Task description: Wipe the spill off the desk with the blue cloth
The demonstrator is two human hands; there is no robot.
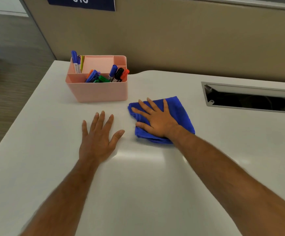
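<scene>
My right hand (157, 120) lies flat and wide on the folded blue cloth (181, 113), to press it against the bench (138, 184). My left hand (97, 138), open and empty, steadies me beside it; the spill itself I cannot really see.

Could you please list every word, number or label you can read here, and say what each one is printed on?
"010", or close to it: white digits on the dark blue sign on the partition, tops cut off by the frame, so uncertain.
Print on the white barrels of the markers in the pink organizer: too small to read.
Nothing else legible.
</scene>
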